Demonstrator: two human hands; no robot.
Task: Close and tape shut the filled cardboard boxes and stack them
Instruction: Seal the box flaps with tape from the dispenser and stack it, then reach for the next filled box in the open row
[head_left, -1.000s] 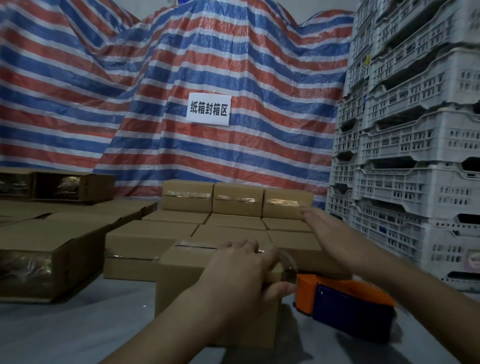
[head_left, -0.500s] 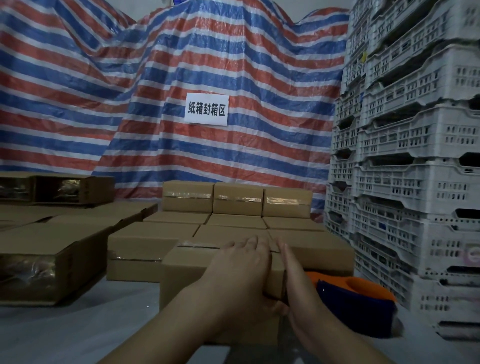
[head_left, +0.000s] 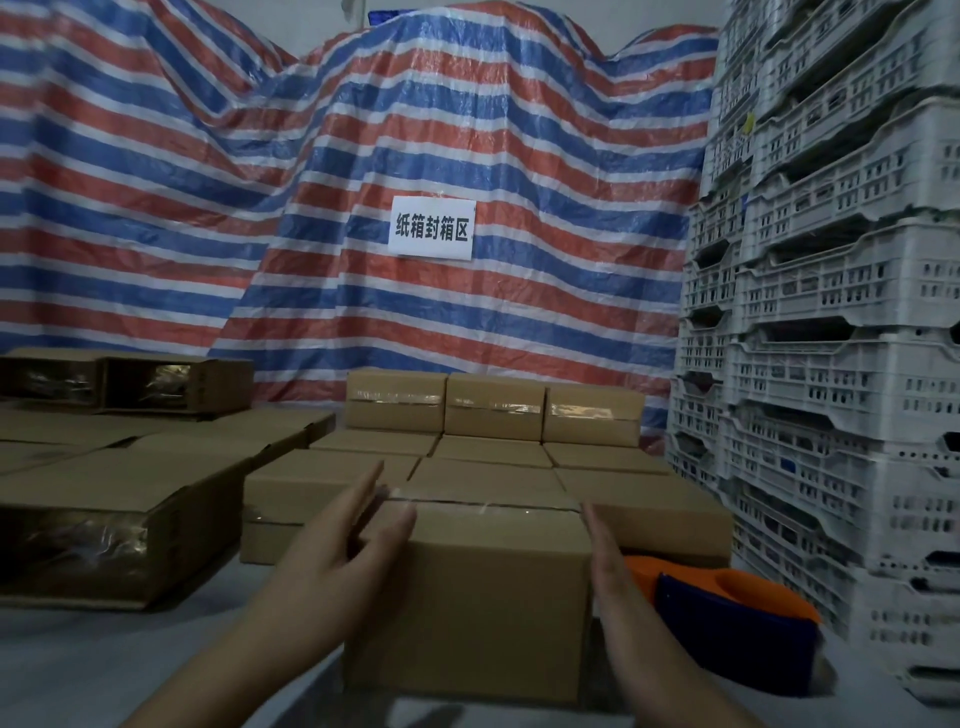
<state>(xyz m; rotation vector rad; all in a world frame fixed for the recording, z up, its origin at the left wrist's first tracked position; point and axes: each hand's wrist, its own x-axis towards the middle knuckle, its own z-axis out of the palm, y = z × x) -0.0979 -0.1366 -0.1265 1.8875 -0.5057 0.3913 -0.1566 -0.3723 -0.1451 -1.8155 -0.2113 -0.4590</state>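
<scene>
A closed cardboard box (head_left: 493, 587) is being flanked by the two hands on the pale surface (head_left: 130, 670), just in front of the rows of taped boxes (head_left: 493, 410) at the back. The left hand (head_left: 348, 556) is being held with fingers straight against the box's left end, thumb reaching over the near top corner; the right hand (head_left: 605, 561) is being laid flat, fingers straight, along the right end. Nothing is being gripped by either — the box is only being pressed between open palms. Clear tape is glinting along the top seam, so the box is probably ready for stacking. Being filled, it is likely being felt as moderately heavy, and its walls as stiff but crushable at the corners. The smooth card could be slipping under flat palms — a hold low on both ends, fingers hooked under the bottom edge, is being judged safest. The orange tape dispenser (head_left: 727, 618) is lying just beside the box on the right.
</scene>
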